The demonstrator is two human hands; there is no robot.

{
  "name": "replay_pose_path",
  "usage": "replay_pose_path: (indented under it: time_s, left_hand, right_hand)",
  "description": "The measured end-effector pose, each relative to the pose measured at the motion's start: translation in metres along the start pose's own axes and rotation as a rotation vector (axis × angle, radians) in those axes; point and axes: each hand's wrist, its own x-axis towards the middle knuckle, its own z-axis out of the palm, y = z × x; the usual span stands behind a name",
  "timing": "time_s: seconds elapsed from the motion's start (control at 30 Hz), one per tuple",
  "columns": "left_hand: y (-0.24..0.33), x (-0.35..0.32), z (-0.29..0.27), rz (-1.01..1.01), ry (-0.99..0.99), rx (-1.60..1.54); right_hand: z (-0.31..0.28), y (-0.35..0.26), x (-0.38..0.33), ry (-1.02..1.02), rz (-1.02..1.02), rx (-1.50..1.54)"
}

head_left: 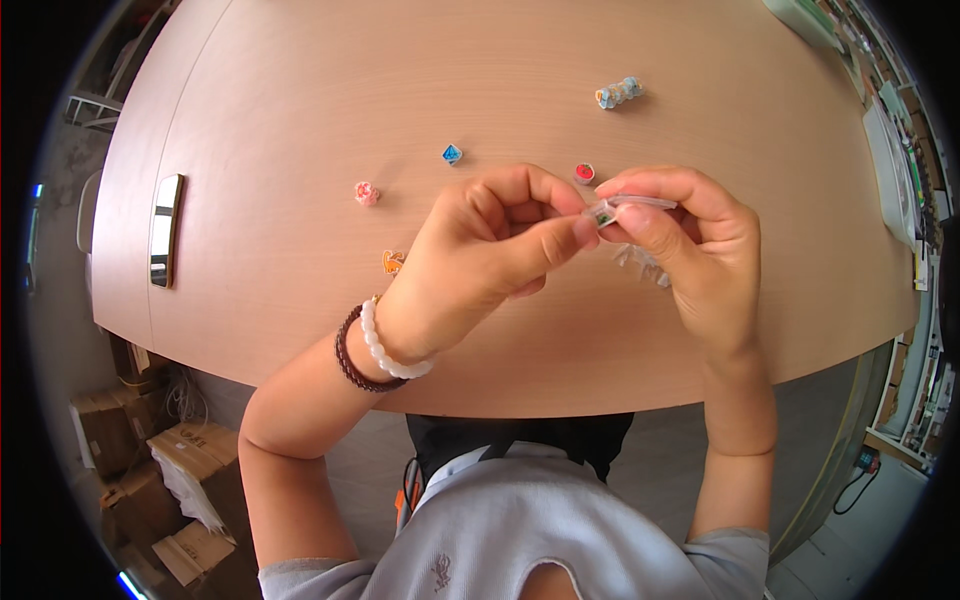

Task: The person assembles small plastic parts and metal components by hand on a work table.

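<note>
together, the left hand [480, 250] and right hand [690, 240] pinch a small clear bead with a green fleck [601, 212] between their fingertips, raised above the tan wooden table [300, 120], probably for a close look. loose coloured beads, red [584, 173], blue [452, 154], pink [367, 193], lie just beyond the knuckles; bare table stretches well past them, and its near edge runs under the wrists.

The person wears a pale grey short-sleeved top with a small dark emblem on the chest. Two bracelets circle the wrist of the left hand [470, 270]: a string of white beads [385, 350] nearest the hand, and a dark brown-red beaded band [352, 362] just behind it. The right hand [690, 250] is bare.
</note>
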Motion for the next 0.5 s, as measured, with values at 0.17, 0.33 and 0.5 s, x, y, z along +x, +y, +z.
replay_pose_path:
  time_s: [0.17, 0.33, 0.5]
  left_hand:
    - [-0.01, -0.001, 0.0, 0.181, 0.016, 0.346]
    - [-0.005, 0.0, -0.001, 0.209, 0.056, 0.367]
    - [-0.004, 0.002, 0.0, 0.244, 0.082, 0.225]
  right_hand:
    - [0.006, 0.009, 0.001, -0.038, -0.263, -0.467]
    - [0.006, 0.001, 0.002, 0.06, -0.246, -0.391]
    - [-0.005, 0.002, 0.001, 0.061, 0.076, 0.007]
